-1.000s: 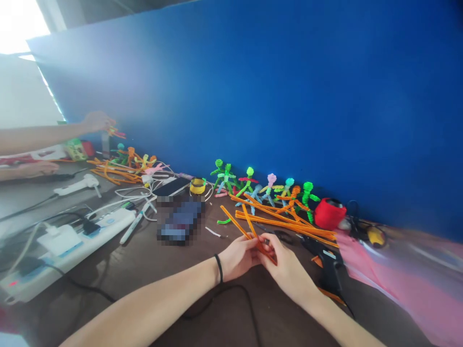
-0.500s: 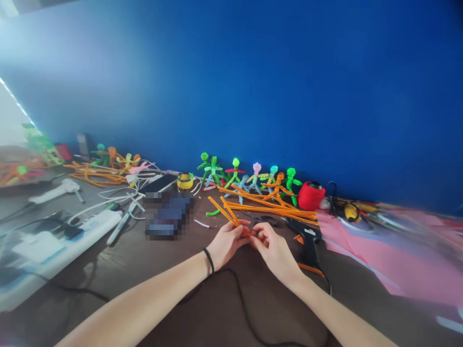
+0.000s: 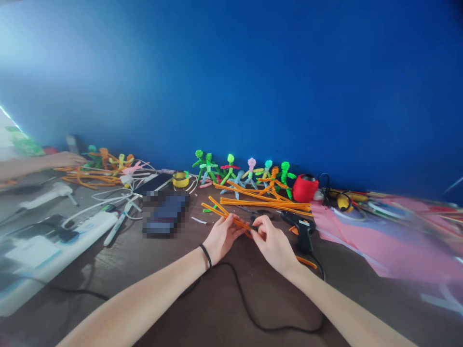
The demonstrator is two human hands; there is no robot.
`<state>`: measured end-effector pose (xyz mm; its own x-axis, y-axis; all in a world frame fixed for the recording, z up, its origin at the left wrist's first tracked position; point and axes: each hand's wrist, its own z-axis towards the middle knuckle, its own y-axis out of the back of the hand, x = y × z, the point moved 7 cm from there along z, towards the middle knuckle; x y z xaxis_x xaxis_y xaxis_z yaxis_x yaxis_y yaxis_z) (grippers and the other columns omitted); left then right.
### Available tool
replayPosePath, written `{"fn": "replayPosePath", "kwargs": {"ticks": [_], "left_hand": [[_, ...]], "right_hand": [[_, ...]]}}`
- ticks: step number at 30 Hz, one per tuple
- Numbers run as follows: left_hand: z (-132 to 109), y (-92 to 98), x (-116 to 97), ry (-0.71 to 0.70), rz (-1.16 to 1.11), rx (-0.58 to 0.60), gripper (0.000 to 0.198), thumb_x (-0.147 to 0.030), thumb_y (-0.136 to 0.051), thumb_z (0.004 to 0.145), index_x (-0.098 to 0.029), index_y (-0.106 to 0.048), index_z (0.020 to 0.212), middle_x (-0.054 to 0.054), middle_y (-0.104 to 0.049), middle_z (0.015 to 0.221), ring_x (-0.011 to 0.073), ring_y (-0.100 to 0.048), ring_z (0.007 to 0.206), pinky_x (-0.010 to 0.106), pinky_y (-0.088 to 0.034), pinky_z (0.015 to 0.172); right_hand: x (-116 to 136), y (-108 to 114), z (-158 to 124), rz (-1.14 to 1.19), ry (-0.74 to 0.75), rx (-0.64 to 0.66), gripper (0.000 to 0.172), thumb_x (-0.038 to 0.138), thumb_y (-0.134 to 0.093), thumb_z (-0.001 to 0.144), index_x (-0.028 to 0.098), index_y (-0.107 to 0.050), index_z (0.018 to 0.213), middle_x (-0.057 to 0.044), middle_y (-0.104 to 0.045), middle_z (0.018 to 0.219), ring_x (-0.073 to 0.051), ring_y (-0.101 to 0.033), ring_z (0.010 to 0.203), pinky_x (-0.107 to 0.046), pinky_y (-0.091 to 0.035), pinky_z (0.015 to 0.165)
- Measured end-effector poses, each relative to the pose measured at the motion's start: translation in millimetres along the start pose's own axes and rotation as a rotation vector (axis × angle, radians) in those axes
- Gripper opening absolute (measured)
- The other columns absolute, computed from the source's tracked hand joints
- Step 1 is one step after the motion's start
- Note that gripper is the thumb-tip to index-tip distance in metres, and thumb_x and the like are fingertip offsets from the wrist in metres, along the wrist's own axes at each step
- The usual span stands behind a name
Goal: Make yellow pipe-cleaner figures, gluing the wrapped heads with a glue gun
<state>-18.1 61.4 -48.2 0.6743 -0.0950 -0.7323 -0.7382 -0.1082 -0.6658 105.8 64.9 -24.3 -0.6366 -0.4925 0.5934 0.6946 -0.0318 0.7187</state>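
Figures [image 3: 241,172] of twisted pipe cleaner, about seven of them in green, pink, blue and orange, stand in a row against the blue wall at centre frame, so a good share of the making looks done. A loose bundle of orange stems [image 3: 267,202] lies just in front of them on the bench [image 3: 152,270], unused, and the piece in hand shows no body or limbs yet, so by my reading this one is at its start.

The left hand [image 3: 221,237] sits just left of centre, palm turned inward, thumb and fingers closed in a grip on a few orange stems [image 3: 227,218] that run up and left from the fingers. The right hand [image 3: 274,242] meets it from the right, fingertips pinched on the same stems at their near end; whether something small and dark is also caught there I cannot tell. Both forearms come in from the bottom edge, wrists low over the bench, a black band on the left wrist.

A black glue gun [image 3: 301,227] lies just right of the right hand, its cord [image 3: 249,308] looping under the forearms. A red spool [image 3: 306,188] sits right of the figures, pink sheets [image 3: 379,250] lie at right, and a power strip [image 3: 68,241] lies at left. Another person's hand [image 3: 65,159] reaches in at the far left.
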Motion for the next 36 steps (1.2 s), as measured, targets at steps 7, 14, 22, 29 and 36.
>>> {"fn": "replayPosePath", "kwargs": {"ticks": [7, 14, 22, 29, 36], "left_hand": [[1, 0.7, 1, 0.031, -0.005, 0.002, 0.011, -0.019, -0.051, 0.08, -0.014, -0.051, 0.07, 0.004, -0.06, 0.067, 0.018, -0.063, 0.074, 0.033, -0.045, 0.078], [1, 0.3, 1, 0.013, 0.047, 0.019, 0.011, -0.021, -0.048, 0.082, -0.017, -0.047, 0.072, 0.003, -0.063, 0.069, 0.0153, -0.063, 0.074, 0.029, -0.045, 0.073], [-6, -2.9, -1, -0.06, 0.118, 0.05, 0.015, -0.028, -0.057, 0.076, -0.019, -0.046, 0.076, 0.004, -0.067, 0.072, 0.0154, -0.063, 0.077, 0.026, -0.043, 0.07], [-6, 2.1, -10, -0.145, 0.114, 0.016, 0.017, -0.029, -0.06, 0.074, -0.019, -0.047, 0.075, 0.005, -0.068, 0.076, 0.0183, -0.063, 0.083, 0.032, -0.043, 0.079], [-5, 3.3, -20, -0.171, 0.126, -0.025, 0.016, -0.028, -0.06, 0.074, -0.017, -0.048, 0.076, 0.005, -0.069, 0.077, 0.0189, -0.064, 0.084, 0.03, -0.045, 0.075]], "right_hand": [[3, 0, 0, -0.122, 0.008, 0.026, 0.01, 0.025, -0.042, 0.08, 0.02, -0.046, 0.073, 0.004, -0.048, 0.052, -0.013, -0.049, 0.05, -0.022, -0.027, 0.051], [4, -2, -1, -0.159, 0.019, 0.025, 0.009, 0.023, -0.042, 0.08, 0.02, -0.047, 0.073, 0.003, -0.053, 0.056, -0.013, -0.052, 0.052, -0.022, -0.028, 0.052], [12, 3, -4, -0.178, 0.161, -0.046, 0.01, 0.014, -0.045, 0.076, 0.019, -0.045, 0.067, -0.001, -0.055, 0.071, -0.016, -0.052, 0.072, -0.024, -0.035, 0.063], [18, 3, -5, -0.233, 0.277, -0.091, 0.013, 0.013, -0.044, 0.082, 0.018, -0.055, 0.087, -0.003, -0.059, 0.074, -0.017, -0.052, 0.071, -0.027, -0.036, 0.066], [33, -4, -7, -0.529, 0.44, -0.019, 0.026, 0.007, -0.047, 0.081, 0.018, -0.058, 0.101, -0.003, -0.058, 0.077, -0.018, -0.047, 0.076, -0.03, -0.033, 0.064]]}}
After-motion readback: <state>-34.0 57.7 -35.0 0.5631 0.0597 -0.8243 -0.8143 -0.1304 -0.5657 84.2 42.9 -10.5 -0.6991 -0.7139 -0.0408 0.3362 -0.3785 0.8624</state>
